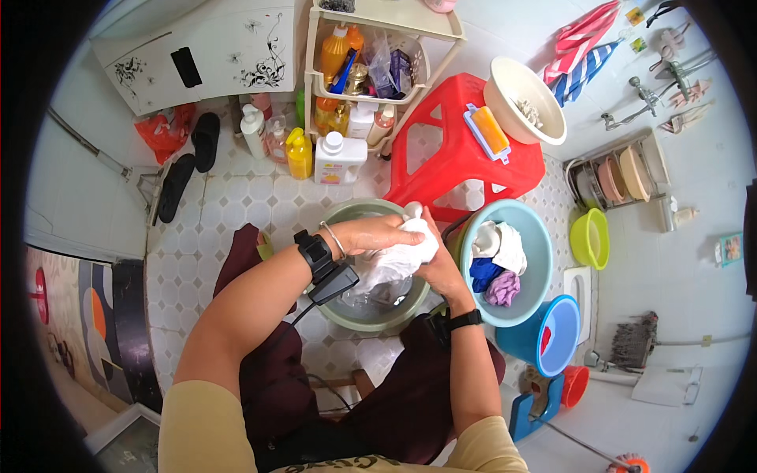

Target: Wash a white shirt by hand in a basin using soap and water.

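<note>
A wet white cloth (393,260) is bunched between my two hands above a green basin (355,322) of water on the floor. My left hand (378,233) grips it from the left, thumb laid across the top. On the other side my right hand (440,260) clasps the same cloth, its fingers partly hidden behind it. The lower folds hang down to the water. Close by my right hand stands a light blue basin (538,295) with white, dark blue and purple cloths (500,260) in it.
Beyond the basins stands a red plastic stool (414,159) bearing a cream basin (494,88) and an orange soap bar (491,130) on a dish. Detergent bottles (340,156) line the floor before a shelf cart (384,18). A blue bucket (520,343) stands at the right.
</note>
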`<action>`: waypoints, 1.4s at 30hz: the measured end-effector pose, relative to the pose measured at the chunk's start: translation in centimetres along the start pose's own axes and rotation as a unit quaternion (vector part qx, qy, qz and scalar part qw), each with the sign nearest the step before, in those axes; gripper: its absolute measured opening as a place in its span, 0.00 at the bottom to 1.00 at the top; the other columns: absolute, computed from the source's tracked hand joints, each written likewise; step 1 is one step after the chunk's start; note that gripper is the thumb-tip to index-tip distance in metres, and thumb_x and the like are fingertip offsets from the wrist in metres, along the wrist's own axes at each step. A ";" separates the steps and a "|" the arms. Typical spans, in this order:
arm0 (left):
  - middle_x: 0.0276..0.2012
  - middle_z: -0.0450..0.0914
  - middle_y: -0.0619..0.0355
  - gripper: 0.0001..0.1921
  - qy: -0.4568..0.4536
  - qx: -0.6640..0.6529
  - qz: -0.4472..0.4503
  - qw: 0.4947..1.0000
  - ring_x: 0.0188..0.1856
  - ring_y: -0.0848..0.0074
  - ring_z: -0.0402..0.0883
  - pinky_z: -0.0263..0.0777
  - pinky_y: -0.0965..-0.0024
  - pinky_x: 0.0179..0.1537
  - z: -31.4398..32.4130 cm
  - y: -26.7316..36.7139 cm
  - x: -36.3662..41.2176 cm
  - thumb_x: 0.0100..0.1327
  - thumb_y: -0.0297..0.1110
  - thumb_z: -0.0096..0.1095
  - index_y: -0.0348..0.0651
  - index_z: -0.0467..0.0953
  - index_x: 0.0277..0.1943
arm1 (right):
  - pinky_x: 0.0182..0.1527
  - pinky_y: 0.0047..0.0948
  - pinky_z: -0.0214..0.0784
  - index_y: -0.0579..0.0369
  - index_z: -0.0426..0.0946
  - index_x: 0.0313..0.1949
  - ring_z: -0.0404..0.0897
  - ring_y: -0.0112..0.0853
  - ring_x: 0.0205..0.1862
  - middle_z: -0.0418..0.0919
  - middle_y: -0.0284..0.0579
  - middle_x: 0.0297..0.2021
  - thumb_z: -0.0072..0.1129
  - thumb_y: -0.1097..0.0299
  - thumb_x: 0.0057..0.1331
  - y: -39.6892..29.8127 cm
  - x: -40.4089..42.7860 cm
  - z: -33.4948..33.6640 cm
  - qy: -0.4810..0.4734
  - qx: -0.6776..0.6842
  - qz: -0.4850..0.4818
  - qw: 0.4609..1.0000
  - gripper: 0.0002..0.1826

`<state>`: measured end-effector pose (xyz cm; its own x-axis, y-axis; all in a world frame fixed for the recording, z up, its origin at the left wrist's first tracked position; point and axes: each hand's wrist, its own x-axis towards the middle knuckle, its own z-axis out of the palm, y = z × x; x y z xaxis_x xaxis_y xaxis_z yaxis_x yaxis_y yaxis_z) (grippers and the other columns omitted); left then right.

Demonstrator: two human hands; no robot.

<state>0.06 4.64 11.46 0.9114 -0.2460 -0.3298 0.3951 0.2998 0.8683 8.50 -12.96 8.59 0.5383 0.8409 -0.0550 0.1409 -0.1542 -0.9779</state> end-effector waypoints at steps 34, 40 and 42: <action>0.35 0.77 0.63 0.18 -0.100 -0.399 0.208 0.887 0.38 0.79 0.76 0.71 0.71 0.41 -2.5 -10.2 6.8 0.69 0.52 0.42 0.48 0.74 0.40 | 0.27 0.35 0.68 0.60 0.75 0.28 0.76 0.46 0.22 0.75 0.54 0.20 0.63 0.63 0.54 -3.8 2.2 7.5 0.276 -0.209 -0.137 0.928 0.12; 0.39 0.77 0.60 0.20 0.205 -0.427 0.042 0.880 0.42 0.76 0.75 0.68 0.72 0.46 3.3 -4.4 4.1 0.67 0.52 0.47 0.42 0.73 0.45 | 0.33 0.35 0.69 0.64 0.77 0.32 0.79 0.44 0.27 0.77 0.55 0.23 0.56 0.65 0.60 0.2 3.2 3.8 0.366 -0.238 -0.060 0.898 0.12; 0.40 0.77 0.60 0.21 0.221 -0.372 0.031 0.901 0.41 0.76 0.75 0.68 0.72 0.44 2.8 -3.9 3.6 0.67 0.53 0.48 0.42 0.74 0.44 | 0.38 0.39 0.69 0.60 0.78 0.35 0.79 0.47 0.31 0.79 0.55 0.27 0.55 0.60 0.62 0.6 3.2 2.8 0.360 -0.208 0.045 0.908 0.14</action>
<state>1.43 0.04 7.89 0.8258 0.1345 -0.5476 0.1592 0.8760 0.4553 8.02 -8.91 7.25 0.9460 0.2804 0.1627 0.2912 -0.5145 -0.8065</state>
